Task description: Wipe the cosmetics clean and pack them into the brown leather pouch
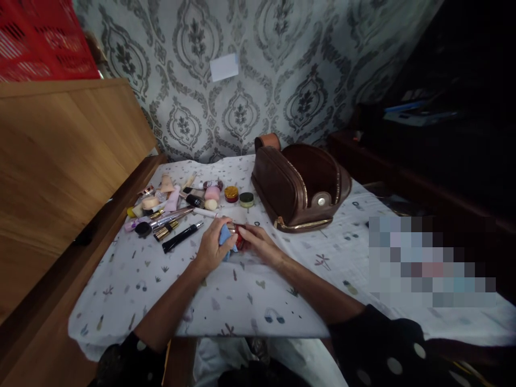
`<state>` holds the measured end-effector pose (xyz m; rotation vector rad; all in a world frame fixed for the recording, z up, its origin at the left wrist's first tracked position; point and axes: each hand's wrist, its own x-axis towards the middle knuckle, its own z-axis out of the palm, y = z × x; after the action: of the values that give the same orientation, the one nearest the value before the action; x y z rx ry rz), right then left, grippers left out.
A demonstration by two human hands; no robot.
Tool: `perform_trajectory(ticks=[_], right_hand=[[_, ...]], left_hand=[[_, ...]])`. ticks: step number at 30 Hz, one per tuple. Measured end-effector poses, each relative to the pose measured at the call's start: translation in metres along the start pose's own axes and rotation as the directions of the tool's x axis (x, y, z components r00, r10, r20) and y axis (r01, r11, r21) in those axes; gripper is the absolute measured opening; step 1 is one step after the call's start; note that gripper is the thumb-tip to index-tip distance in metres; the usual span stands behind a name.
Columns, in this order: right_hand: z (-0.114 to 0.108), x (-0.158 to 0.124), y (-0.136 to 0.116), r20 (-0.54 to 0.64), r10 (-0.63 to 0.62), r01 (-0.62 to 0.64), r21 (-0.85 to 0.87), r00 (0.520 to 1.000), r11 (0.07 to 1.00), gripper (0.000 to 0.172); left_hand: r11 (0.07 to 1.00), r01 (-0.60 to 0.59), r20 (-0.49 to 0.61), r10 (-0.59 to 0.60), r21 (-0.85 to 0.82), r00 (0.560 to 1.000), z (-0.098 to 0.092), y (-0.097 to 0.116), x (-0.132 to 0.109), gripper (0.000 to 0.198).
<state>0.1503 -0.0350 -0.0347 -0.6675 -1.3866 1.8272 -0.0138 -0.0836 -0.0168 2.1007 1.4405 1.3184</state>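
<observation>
My left hand [213, 244] is closed on a small blue cloth [226, 236], its fingers pressing the cloth against a small red container [241, 241]. From the other side, my right hand [260, 244] grips that container. Fingers cover much of it, so its exact kind is hard to tell. Just behind my hands stand a jar with a gold lid [231, 194] and a jar with a dark lid [246, 200]. A black tube [183, 237] lies left of my left hand. Behind my right hand sits an unzipped brown toiletry bag [282, 185].
Several cosmetics, among them a pink bottle [172, 199] and a black-capped tube [195, 200], crowd the table's left side. A patterned white cloth [258, 301] covers the table. Wooden furniture [68, 161] borders the left, with a red crate [40, 40] on top. A blurred patch hides the right side.
</observation>
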Motion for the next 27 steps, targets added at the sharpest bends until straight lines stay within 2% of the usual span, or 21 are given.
perform_trajectory(ticks=[6, 10, 15, 17, 20, 23, 27], right_hand=[[-0.004, -0.002, -0.002, 0.008, -0.121, 0.121, -0.18, 0.993, 0.976, 0.053], [-0.01, -0.002, 0.001, 0.032, -0.271, 0.262, -0.384, 0.962, 0.886, 0.064], [-0.011, -0.006, -0.004, 0.012, -0.33, 0.292, -0.501, 0.944, 0.815, 0.066], [-0.01, -0.008, -0.009, 0.001, -0.29, 0.259, -0.458, 0.957, 0.851, 0.056], [-0.007, -0.009, -0.012, -0.004, -0.144, 0.137, -0.292, 0.99, 0.947, 0.043], [-0.005, -0.007, -0.009, -0.013, -0.025, 0.024, -0.088, 1.0, 0.996, 0.046], [-0.003, -0.006, -0.005, 0.04, 0.083, -0.087, 0.11, 0.996, 0.99, 0.049]], left_hand=[[0.998, 0.042, -0.031, -0.044, -0.054, 0.999, 0.005, 0.001, 0.003, 0.024], [0.986, 0.123, -0.007, -0.124, -0.115, 0.992, 0.009, -0.002, 0.006, 0.025], [0.976, 0.167, -0.007, -0.17, -0.138, 0.985, 0.011, -0.004, 0.007, 0.027], [0.985, 0.122, -0.019, -0.125, -0.12, 0.992, 0.011, -0.004, 0.006, 0.026], [0.999, 0.02, -0.027, -0.022, -0.05, 0.999, 0.01, -0.003, 0.003, 0.028], [0.998, -0.052, -0.025, 0.053, 0.035, 0.998, 0.01, -0.002, 0.0, 0.031], [0.98, -0.149, -0.031, 0.155, 0.131, 0.987, 0.008, -0.002, -0.004, 0.035]])
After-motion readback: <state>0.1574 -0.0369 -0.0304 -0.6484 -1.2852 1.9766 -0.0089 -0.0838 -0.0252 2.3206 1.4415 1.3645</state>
